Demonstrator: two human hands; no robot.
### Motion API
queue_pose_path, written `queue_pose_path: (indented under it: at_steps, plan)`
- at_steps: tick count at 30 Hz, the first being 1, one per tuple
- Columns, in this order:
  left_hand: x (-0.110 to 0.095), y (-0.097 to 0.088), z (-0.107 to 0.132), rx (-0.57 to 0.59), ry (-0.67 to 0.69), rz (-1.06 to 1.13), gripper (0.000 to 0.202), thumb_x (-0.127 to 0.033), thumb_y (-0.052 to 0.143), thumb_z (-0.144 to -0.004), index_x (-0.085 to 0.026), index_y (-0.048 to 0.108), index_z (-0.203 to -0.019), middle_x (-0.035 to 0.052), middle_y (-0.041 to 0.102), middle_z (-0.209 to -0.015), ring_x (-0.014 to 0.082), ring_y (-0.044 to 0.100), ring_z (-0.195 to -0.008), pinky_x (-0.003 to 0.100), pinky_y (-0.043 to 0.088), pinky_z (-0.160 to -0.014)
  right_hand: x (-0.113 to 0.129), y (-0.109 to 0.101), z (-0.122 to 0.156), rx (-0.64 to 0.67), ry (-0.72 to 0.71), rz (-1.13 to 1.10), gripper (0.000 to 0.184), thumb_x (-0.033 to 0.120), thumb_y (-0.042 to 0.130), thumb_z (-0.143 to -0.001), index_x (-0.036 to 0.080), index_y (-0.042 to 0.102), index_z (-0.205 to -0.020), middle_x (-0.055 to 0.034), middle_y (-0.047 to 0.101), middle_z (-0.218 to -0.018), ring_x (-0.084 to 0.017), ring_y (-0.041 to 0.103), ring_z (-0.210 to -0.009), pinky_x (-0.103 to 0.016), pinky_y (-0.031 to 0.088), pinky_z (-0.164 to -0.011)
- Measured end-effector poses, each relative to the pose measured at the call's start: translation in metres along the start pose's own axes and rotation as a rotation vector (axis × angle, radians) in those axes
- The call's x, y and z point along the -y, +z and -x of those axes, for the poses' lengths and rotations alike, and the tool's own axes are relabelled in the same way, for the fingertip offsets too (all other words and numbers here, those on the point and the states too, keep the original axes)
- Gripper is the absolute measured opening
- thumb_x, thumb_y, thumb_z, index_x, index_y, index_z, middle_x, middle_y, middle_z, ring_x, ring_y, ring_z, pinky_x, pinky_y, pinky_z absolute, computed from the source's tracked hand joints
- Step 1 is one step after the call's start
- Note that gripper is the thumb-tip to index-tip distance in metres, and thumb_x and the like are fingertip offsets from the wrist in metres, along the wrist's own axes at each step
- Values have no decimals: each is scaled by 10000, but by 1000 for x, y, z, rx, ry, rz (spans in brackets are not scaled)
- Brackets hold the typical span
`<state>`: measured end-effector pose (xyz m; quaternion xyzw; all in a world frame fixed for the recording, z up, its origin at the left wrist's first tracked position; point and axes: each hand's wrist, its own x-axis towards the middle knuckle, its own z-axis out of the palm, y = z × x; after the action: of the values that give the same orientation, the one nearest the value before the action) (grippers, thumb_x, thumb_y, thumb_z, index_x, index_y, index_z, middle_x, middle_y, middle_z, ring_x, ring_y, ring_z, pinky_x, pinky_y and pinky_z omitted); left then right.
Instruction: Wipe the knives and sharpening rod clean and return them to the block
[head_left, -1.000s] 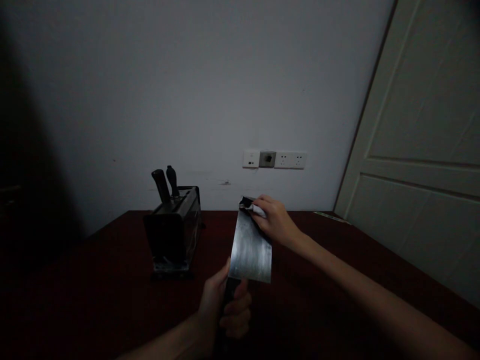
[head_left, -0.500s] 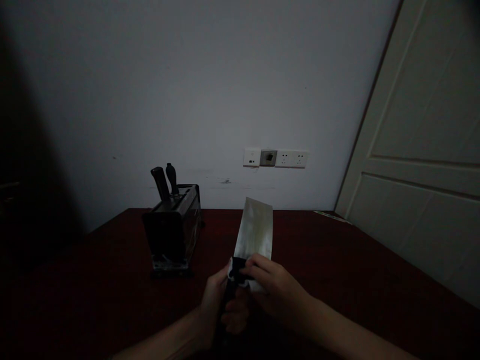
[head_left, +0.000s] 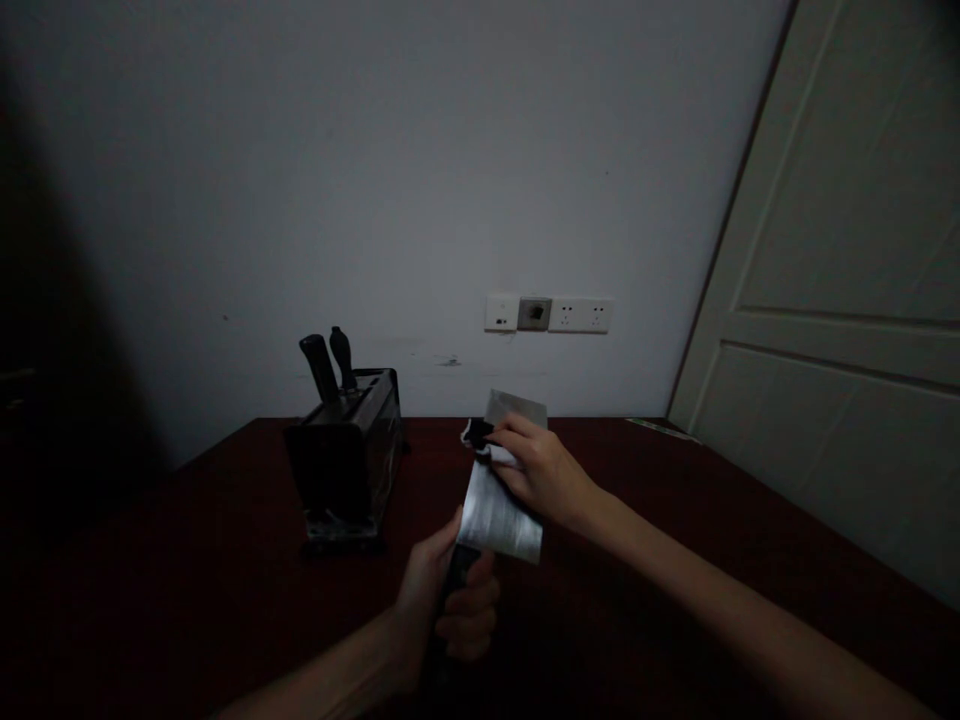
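A cleaver (head_left: 501, 515) with a broad metal blade points up and away from me, above the table. My left hand (head_left: 450, 600) is wrapped around its black handle, thumb near the base of the blade. My right hand (head_left: 544, 465) is closed on a black-and-white cloth (head_left: 480, 438), pressed against the upper half of the blade. The cloth covers part of the blade, and its far end shows beyond my fingers. Part of the handle's lower end is lost in the dark.
A dark knife block (head_left: 345, 450) with two black handles sticking up stands on the dark red table (head_left: 675, 520) to the left. Behind are a pale wall with sockets (head_left: 581, 315) and, at right, a panelled door (head_left: 832, 300). A thin strip (head_left: 664, 431) lies at the table's back right.
My right hand has slid the cloth from the handle end up the blade, away from me. My left hand keeps its grip on the cleaver's handle.
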<state>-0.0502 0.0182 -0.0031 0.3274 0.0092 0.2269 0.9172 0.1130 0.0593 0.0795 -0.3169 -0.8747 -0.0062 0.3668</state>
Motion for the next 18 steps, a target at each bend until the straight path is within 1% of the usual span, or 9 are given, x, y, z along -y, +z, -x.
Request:
queue_pose_path:
  at_steps: [2, 6, 8, 10, 12, 14, 16, 18]
  plan:
    - [0, -2, 0, -25, -2, 12, 537, -554, 219, -872, -156, 465, -611, -61, 299, -384, 58, 174, -257, 184, 174, -308, 7, 8, 9, 35, -8, -52, 272, 67, 499, -762, 157, 587, -1003, -80, 554, -913, -186, 543, -824, -344, 478, -735]
    - [-1, -4, 2, -154, -2, 12, 481, -533, 316, -842, -157, 458, -579, -63, 289, -371, 54, 152, -258, 185, 157, -297, 24, 22, 30, 104, -17, -155, 275, 47, 511, -720, 148, 595, -961, -76, 566, -896, -180, 545, -805, -324, 485, -723]
    - [-2, -4, 3, -232, -2, -6, 466, -538, 369, -808, -157, 451, -551, -63, 277, -360, 53, 152, -258, 183, 151, -291, 30, 25, 38, 134, -15, -193, 313, 25, 513, -691, 154, 591, -965, -72, 569, -902, -176, 545, -799, -308, 488, -710]
    - [-3, -3, 4, -279, 14, -24, 464, -546, 404, -784, -155, 450, -541, -64, 274, -361, 48, 155, -263, 178, 152, -291, 33, 24, 42, 143, -9, -222, 338, 13, 510, -684, 163, 588, -977, -66, 565, -909, -169, 545, -795, -298, 486, -706]
    - [-4, -2, 4, -249, 43, -28, 447, -543, 436, -772, -151, 460, -559, -66, 286, -374, 42, 160, -268, 172, 159, -289, 34, 21, 43, 125, -3, -265, 330, 13, 510, -698, 173, 594, -974, -57, 561, -904, -159, 548, -790, -287, 481, -704]
    - [-5, 1, 3, -178, 73, -23, 418, -519, 451, -780, -149, 473, -586, -69, 297, -387, 40, 165, -269, 167, 166, -285, 34, 16, 40, 70, -9, -331, 282, 31, 515, -728, 183, 607, -947, -44, 559, -877, -145, 551, -769, -272, 475, -690]
    - [-7, 4, 2, -122, 84, -27, 419, -511, 426, -806, -149, 481, -603, -69, 299, -390, 41, 170, -266, 164, 176, -280, 33, 10, 36, -3, -1, -388, 191, 73, 523, -766, 181, 622, -889, -33, 562, -829, -133, 553, -732, -260, 466, -664]
    - [-8, 6, 1, -107, 80, -41, 457, -530, 372, -833, -151, 480, -603, -67, 295, -388, 45, 180, -265, 164, 190, -280, 31, 2, 32, -75, 33, -401, 111, 124, 528, -795, 171, 628, -797, -23, 565, -764, -129, 548, -686, -257, 451, -632]
